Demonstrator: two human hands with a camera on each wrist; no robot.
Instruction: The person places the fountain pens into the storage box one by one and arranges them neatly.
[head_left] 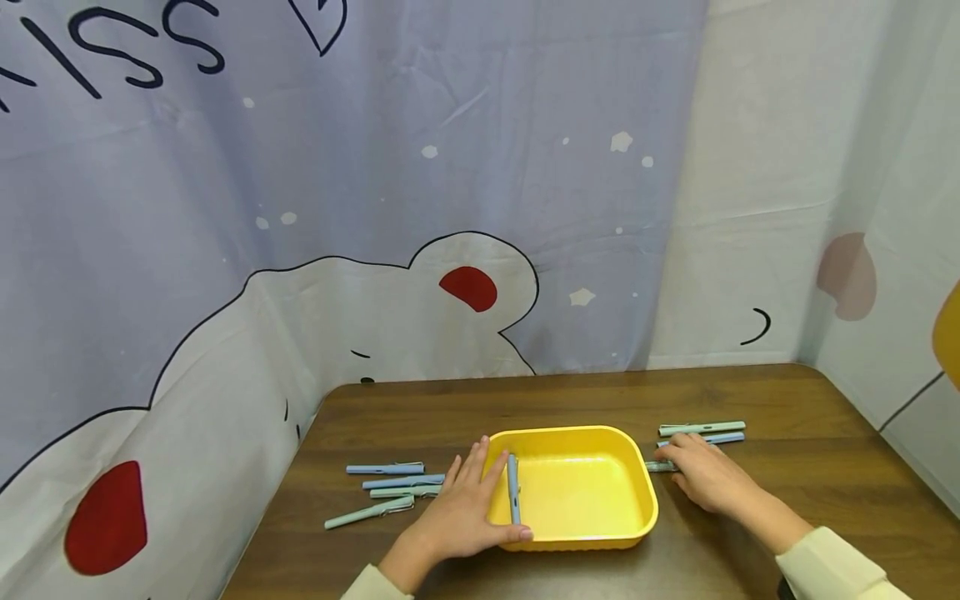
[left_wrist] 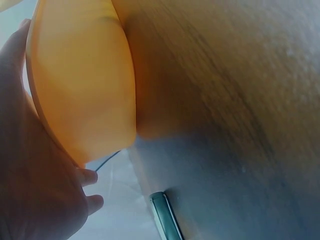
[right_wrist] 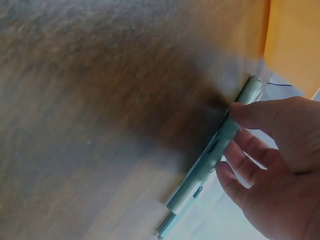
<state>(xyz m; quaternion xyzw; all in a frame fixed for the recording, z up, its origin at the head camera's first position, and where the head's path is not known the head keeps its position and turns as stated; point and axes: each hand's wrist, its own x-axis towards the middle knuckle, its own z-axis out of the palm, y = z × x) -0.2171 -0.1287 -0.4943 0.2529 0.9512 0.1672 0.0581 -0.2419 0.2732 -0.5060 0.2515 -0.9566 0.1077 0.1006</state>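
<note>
A yellow plastic tray (head_left: 581,492) stands on the wooden table with one blue pen (head_left: 513,492) leaning inside its left end. My left hand (head_left: 467,504) lies over the tray's left side, fingers straight and spread, thumb at the front rim. To the right of the tray, my right hand (head_left: 705,475) pinches a light green pen (right_wrist: 215,145) between thumb and fingers, low over the table. Just beyond that hand lie another green pen (head_left: 702,428) and a blue pen (head_left: 726,437), the latter partly hidden by the fingers.
Left of the tray, two blue pens, the farther one (head_left: 385,469) and the nearer one (head_left: 401,482), lie beside two green pens, one (head_left: 405,492) partly behind my left hand and one (head_left: 369,512) slanted. A printed curtain (head_left: 585,208) hangs behind the table (head_left: 600,400).
</note>
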